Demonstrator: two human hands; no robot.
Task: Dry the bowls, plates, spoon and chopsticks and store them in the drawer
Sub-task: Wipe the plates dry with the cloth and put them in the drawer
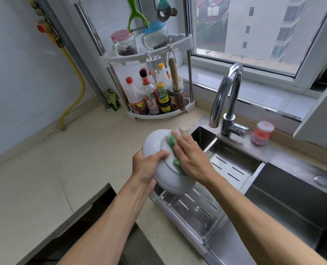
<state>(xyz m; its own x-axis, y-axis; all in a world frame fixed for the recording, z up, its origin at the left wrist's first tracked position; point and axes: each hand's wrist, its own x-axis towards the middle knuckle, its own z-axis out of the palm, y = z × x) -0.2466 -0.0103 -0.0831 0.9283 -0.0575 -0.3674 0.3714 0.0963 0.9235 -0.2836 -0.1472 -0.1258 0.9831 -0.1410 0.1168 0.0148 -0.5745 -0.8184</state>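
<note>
A pale speckled counter [49, 180] runs left of the fingers and behind them to the wall. Beyond the fingertips, in the far corner, a white rack [159, 113] stands on it, its lower tier packed with bottles [151, 96]. Left of the rack, against the wall, a small green packet [112, 99] stands upright. Right of the fingers a steel sink [285, 197] is set into the counter, with a slotted drain tray [233, 169] just under and beside them. Beyond, a tap [225, 98] rises from the sink's rim, and a pink brush [261, 135] rests on the ledge further right.
</note>
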